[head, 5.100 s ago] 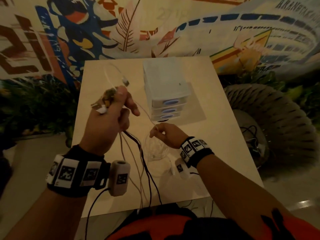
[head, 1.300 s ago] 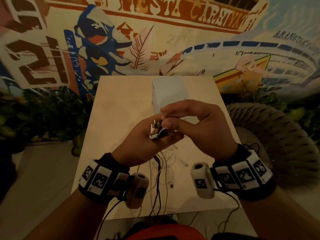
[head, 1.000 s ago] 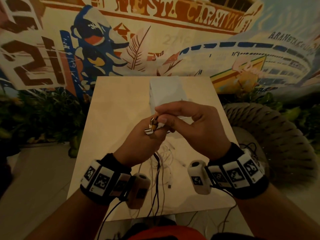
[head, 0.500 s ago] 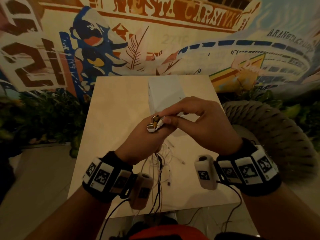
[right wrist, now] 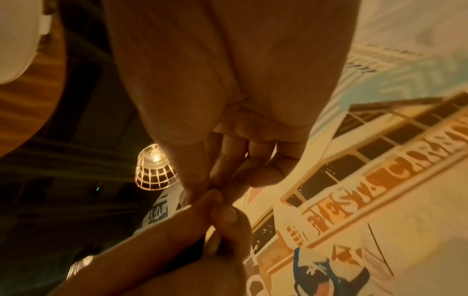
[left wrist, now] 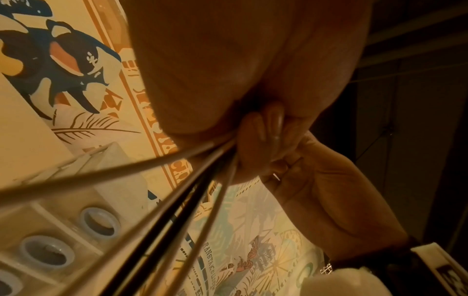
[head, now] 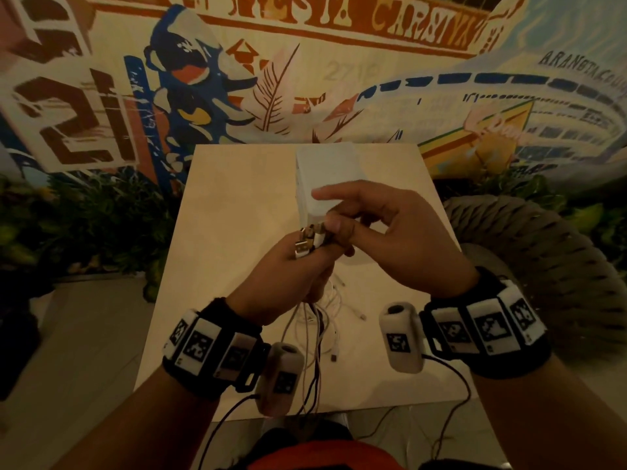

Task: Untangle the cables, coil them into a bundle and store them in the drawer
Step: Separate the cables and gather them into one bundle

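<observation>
Gripping the USB plugs [head: 307, 240] in my left hand [head: 285, 283], I let their cables [head: 314, 337] hang straight down toward the table [head: 217, 212]. My right hand [head: 390, 245] pinches at the plugs from the right, in front of the drawer unit [head: 327, 174].

Whole back wall is one big mural [head: 305, 79], orange lettering up top, a blue and black painted figure, a big "21" on the left. Light wood surface [head: 237, 205] sits against it, green plants [head: 84, 225] on both sides. Woven rope chair [head: 543, 266] on the right, pale tiled floor [head: 84, 351], caged pendant lamp [right wrist: 154, 168] glowing overhead.
</observation>
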Motion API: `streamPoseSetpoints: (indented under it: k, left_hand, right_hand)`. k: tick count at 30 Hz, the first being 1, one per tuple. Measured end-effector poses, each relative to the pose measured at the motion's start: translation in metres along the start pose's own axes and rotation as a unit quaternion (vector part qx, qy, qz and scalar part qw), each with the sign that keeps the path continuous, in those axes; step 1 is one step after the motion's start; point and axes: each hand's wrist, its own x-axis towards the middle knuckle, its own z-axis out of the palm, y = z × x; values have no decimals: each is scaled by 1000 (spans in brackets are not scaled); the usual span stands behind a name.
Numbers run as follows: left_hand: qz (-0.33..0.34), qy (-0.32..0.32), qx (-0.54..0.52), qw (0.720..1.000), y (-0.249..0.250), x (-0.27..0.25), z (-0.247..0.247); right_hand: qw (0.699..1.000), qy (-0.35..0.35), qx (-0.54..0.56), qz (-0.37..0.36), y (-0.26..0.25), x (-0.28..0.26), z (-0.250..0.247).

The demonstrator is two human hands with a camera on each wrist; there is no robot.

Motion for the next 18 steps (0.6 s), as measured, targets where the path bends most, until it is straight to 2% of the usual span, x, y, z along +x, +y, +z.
streamPoseSetpoints:
  k: [8,11,13,15,18]
  left_hand:
    - [24,67,77,994,-2,4,-3]
    - [42,67,37,996,-6,7,-9]
    - [65,53,-9,996,-2,7,-11]
    - [84,53,-10,995,5,7,-11]
    - [96,64,-18,993,12,9,-12]
  right_hand:
    - [999,-6,-18,-26,5,3,16]
    - [999,-23,-30,-22,10,5,15]
    - [999,-34,18,18,16,5,16]
    - [989,-80,109,54,20,-1,29]
    - [948,-147,254,127,26,-16,63]
